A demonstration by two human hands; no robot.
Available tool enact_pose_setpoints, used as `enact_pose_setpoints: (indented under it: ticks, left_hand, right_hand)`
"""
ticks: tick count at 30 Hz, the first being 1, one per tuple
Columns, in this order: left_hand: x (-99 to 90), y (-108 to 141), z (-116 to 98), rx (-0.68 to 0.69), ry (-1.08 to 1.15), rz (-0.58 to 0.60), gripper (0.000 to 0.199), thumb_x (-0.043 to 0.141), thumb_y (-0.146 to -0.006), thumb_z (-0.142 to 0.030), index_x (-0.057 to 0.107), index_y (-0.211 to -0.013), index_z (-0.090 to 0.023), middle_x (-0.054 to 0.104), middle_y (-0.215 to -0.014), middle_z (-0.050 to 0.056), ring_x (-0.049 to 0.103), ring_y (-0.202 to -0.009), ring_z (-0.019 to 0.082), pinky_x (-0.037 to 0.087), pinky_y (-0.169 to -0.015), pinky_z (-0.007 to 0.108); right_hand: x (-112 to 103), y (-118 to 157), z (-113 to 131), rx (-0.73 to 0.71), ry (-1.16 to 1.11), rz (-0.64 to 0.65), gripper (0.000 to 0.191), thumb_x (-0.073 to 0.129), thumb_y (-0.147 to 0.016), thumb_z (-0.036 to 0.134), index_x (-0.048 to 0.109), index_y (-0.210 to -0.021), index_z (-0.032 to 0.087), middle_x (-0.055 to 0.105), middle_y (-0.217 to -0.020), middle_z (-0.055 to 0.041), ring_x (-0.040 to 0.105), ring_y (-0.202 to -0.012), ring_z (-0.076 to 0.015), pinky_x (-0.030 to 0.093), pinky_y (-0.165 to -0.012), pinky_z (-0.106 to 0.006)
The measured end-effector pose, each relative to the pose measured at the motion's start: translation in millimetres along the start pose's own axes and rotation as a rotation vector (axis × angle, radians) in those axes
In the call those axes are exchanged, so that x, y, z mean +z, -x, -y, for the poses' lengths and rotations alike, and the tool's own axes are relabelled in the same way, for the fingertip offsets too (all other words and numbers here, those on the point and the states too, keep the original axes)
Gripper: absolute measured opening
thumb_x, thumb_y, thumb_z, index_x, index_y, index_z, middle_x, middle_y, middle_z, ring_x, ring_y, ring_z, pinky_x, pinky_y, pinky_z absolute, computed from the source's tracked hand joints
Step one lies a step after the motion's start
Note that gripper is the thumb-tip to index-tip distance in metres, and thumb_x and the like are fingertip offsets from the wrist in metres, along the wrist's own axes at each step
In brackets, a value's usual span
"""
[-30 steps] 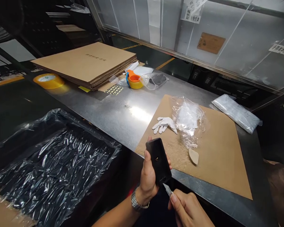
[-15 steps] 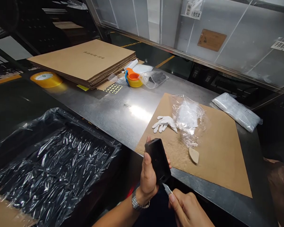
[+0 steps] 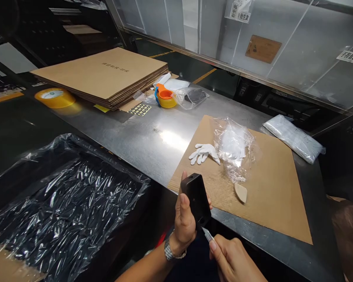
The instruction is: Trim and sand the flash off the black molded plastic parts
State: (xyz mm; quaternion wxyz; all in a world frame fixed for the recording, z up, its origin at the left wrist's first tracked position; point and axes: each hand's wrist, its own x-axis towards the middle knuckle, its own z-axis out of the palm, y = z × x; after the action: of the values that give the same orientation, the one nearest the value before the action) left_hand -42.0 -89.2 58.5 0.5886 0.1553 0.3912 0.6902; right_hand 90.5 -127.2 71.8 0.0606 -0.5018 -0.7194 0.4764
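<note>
My left hand (image 3: pixel 184 221) is wrapped round a black box-shaped case (image 3: pixel 197 197), its hollow side turned up, in front of the table edge. The fingers show on both long sides of it. My right hand (image 3: pixel 231 252) grips a utility knife (image 3: pixel 208 235), most of whose handle is hidden in the fist. The blade points up at the lower end of the case; whether it touches the case I cannot tell. Beyond the case, a white glove (image 3: pixel 204 153) and a rounded beige piece (image 3: pixel 240 193) lie on a cardboard sheet (image 3: pixel 273 188).
A clear plastic bag with white contents (image 3: pixel 232 145) lies on the cardboard. Flat cardboard (image 3: pixel 106 74) is stacked at the back left, near a tape roll (image 3: pixel 54 98) and a tape dispenser (image 3: pixel 166 98). A bin of black wrapped pieces (image 3: pixel 67 207) stands at left. A wrapped packet (image 3: pixel 294 137) lies at right.
The case has tilted slightly in my left hand, its top end dropping a little. My right hand and the knife stay almost where they were.
</note>
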Motion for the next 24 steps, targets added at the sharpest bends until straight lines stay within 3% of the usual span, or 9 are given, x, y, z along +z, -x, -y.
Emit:
enact_pose_setpoints:
  ticks: [7,13,15,21,24]
  left_hand:
    - [-6.6,1,5,0.01,0.003,-0.1,0.062,0.052,-0.079,-0.054,0.037,-0.135,-0.03,0.064,-0.082,0.003,0.06,-0.07,0.019,0.051,-0.062,0.03]
    - [0.1,0,1,0.103,0.056,-0.082,0.074,0.047,-0.079,-0.06,0.014,-0.141,-0.039,0.06,-0.079,0.001,0.057,-0.064,0.019,0.049,-0.056,0.03]
    - [4.8,-1,-2,0.154,0.116,-0.093,0.073,0.046,-0.079,-0.062,0.013,-0.14,-0.042,0.058,-0.077,0.0,0.055,-0.062,0.017,0.048,-0.055,0.029]
    - [11.3,-1,-7,0.241,0.173,-0.164,0.065,0.047,-0.077,-0.062,0.021,-0.135,-0.05,0.057,-0.074,-0.003,0.053,-0.061,0.015,0.048,-0.054,0.026]
    - [8.4,-1,-6,0.3,0.195,-0.134,0.063,0.051,-0.075,-0.062,0.026,-0.132,-0.052,0.057,-0.077,-0.003,0.054,-0.063,0.016,0.048,-0.055,0.026]
  right_hand:
    - [-2,-2,8,0.092,-0.125,0.111,0.048,0.021,-0.093,0.05,0.047,-0.068,0.019,0.035,-0.042,0.0068,0.038,-0.038,-0.0072,0.029,-0.042,-0.018]
    - [-1,-2,11,0.09,-0.239,0.159,0.046,0.022,-0.093,0.051,0.048,-0.073,0.019,0.038,-0.041,0.0076,0.038,-0.036,-0.0062,0.032,-0.042,-0.016]
    - [4,1,9,0.036,-0.144,0.066,0.041,0.023,-0.095,0.044,0.05,-0.077,0.018,0.045,-0.045,0.0057,0.044,-0.039,-0.0071,0.035,-0.044,-0.017]
    - [28,4,-2,-0.414,0.492,-0.581,0.033,0.028,-0.095,0.02,0.057,-0.106,0.008,0.058,-0.052,-0.0003,0.052,-0.038,-0.0104,0.032,-0.039,-0.022]
    - [32,2,-4,-0.487,0.706,-0.691,0.029,0.035,-0.093,0.014,0.062,-0.101,0.006,0.055,-0.047,0.0004,0.05,-0.035,-0.0091,0.029,-0.035,-0.023]
